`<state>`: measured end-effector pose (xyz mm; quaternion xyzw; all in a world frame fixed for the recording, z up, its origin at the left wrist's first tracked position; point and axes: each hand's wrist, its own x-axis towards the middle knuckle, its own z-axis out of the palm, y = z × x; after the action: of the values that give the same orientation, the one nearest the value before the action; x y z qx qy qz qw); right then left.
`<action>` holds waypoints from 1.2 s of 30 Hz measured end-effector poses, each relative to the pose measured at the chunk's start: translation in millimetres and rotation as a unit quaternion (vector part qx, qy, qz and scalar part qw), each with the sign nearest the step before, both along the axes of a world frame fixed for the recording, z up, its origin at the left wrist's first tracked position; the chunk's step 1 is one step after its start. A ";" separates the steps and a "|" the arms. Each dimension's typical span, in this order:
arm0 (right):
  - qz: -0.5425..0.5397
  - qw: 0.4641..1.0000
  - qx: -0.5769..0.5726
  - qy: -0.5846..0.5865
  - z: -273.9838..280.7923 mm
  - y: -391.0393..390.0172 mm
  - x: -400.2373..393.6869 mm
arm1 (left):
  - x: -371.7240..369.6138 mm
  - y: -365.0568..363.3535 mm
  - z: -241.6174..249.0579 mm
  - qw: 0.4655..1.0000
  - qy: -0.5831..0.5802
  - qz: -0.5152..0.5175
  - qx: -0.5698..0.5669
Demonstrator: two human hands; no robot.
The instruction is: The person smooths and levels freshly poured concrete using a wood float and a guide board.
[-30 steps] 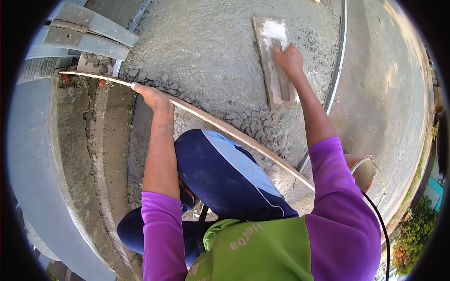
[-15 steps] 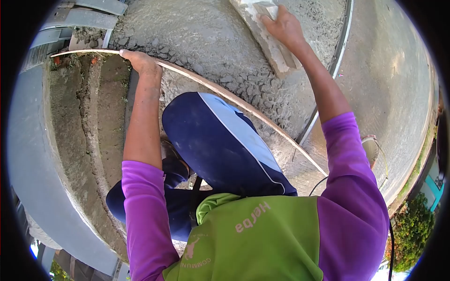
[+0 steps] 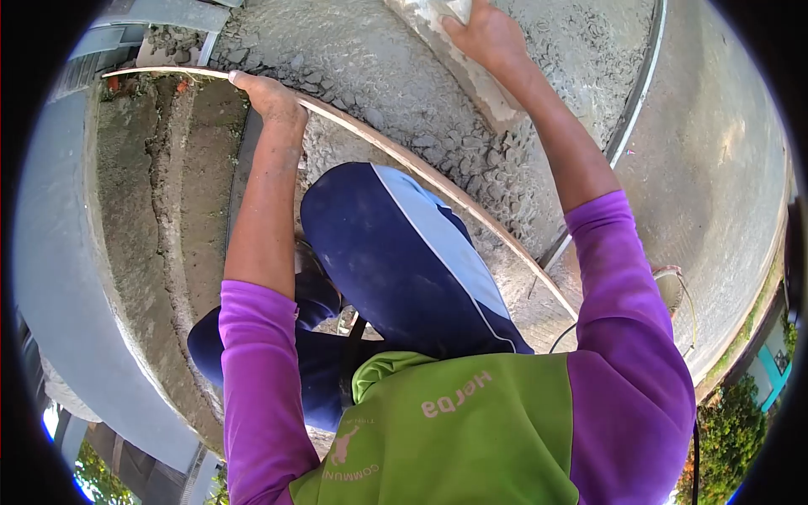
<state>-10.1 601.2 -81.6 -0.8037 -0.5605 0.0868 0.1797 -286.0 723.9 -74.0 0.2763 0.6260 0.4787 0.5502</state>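
My left hand (image 3: 273,99) is closed over the edge of a long, thin wooden board (image 3: 396,150), which stands along the near side of the wet concrete (image 3: 328,42). In my right hand (image 3: 486,38) is a long, flat float (image 3: 478,88), smeared with cement and lying on the concrete. Its far end and the top of the hand run out of the frame. Beneath the float the surface looks smoother, while rough lumps of mix (image 3: 454,151) lie between it and the board.
A straight metal edge strip (image 3: 631,109) borders the concrete on the right, with paved ground (image 3: 707,168) beyond. On the left is a strip of bare soil (image 3: 202,185) beside a grey surface (image 3: 50,227). My bent knee (image 3: 353,210) is close to the board.
The view has shifted slightly. My right hand and the float have slid left and farther away across the concrete. My left hand keeps its hold on the board.
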 end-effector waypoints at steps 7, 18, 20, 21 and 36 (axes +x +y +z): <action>0.036 0.999 0.002 0.027 -11.3 -162.1 -38.5 | -10.2 -4.6 -9.4 1.000 0.020 -0.015 -0.012; -0.042 0.999 -0.022 0.023 -25.4 -90.6 -42.4 | -6.8 -2.5 -19.1 0.948 -0.193 -0.150 0.206; -0.039 0.999 -0.009 0.019 -6.6 -89.9 -39.6 | 2.4 -8.6 -5.7 0.963 -0.178 -0.103 0.176; -0.036 0.999 -0.014 0.015 1.1 -99.5 -40.1 | -1.6 -2.6 -12.1 0.964 -0.186 -0.099 0.162; 0.058 0.996 0.035 -0.059 -22.3 19.6 -43.9 | -26.2 12.4 -34.9 0.947 -0.290 -0.072 0.116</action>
<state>-54.0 620.9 -103.9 -0.7665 -0.6188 0.0297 0.1693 -312.2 736.3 -108.9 0.2318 0.3577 0.5666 0.7051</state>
